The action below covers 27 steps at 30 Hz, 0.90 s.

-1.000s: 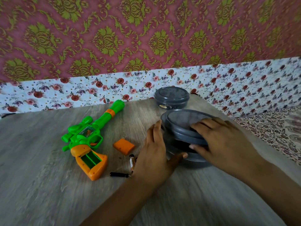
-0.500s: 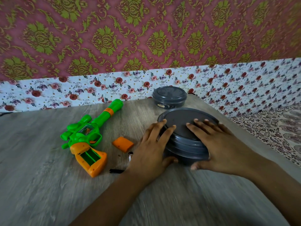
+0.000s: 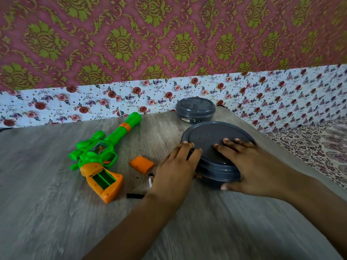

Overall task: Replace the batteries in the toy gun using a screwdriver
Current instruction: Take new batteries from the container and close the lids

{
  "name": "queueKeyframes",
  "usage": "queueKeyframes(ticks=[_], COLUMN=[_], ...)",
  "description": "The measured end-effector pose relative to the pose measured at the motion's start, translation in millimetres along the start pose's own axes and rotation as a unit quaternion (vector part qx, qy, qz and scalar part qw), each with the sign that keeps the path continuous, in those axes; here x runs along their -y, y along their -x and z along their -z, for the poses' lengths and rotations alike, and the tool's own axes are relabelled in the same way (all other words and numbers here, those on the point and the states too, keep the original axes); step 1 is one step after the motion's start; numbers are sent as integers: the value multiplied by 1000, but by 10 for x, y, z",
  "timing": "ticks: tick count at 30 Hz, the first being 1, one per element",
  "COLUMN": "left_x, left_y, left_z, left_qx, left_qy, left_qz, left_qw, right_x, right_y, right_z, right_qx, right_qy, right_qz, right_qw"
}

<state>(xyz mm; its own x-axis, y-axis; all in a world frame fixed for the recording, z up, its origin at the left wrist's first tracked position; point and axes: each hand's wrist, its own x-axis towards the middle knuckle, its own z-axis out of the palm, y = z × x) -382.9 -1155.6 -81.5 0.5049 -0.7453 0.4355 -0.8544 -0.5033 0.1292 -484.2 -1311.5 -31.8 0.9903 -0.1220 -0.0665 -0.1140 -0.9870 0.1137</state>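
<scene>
Toy gun [image 3: 97,156] on wooden table [image 3: 47,212]

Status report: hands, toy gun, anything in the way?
Both hands, left hand and right hand, pressing large grey container. Toy gun compartment open, untouched. Nothing blocking.

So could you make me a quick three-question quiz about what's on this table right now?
1. True or false: the toy gun's battery compartment is open.
2. The orange cover lies: A) on the gun, B) on the table beside it, C) in a container.
3. Both hands press on the lid of the large grey ____.

Key: 1 true. 2 B. 3 container; the left hand and right hand rest on it.
</scene>
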Motion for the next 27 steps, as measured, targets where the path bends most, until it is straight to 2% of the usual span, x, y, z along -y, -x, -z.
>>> queueKeyframes(ticks=[2,4,6,8,9,12,14,16,20,23,27], left_x=[-12,-2,11,16,17,8,30,65,152,189,242], left_y=[-8,-8,-9,-52,-95,-313,-487,-647,-909,-1006,-1023], left_z=[26,102,181,234,238,212,169,139,26,-110,-246], left_qx=[22,50,81,98,81,36,36,48,70,45,-2], left_qy=[28,84,170,246,262,304,342,347,329,373,423], left_qz=[10,15,27,60,81,182,260,301,336,368,406], left_qw=[999,995,982,962,958,934,902,887,880,850,810], right_x=[-22,-76,-187,-339,-411,-578,-629,-658,-678,-627,-639], right_y=[15,-6,-121,-325,-440,-740,-882,-967,-1007,-991,-1009], right_z=[144,304,335,235,163,-36,-58,-43,-52,-101,-120], right_qx=[11,-3,-87,-167,-179,-142,-99,-60,-26,-17,-42], right_qy=[-51,-156,-244,-246,-243,-284,-352,-389,-348,-312,-318], right_qz=[9,4,-44,-117,-147,-225,-276,-303,-300,-291,-273], right_qw=[999,988,965,948,942,921,889,868,888,904,907])
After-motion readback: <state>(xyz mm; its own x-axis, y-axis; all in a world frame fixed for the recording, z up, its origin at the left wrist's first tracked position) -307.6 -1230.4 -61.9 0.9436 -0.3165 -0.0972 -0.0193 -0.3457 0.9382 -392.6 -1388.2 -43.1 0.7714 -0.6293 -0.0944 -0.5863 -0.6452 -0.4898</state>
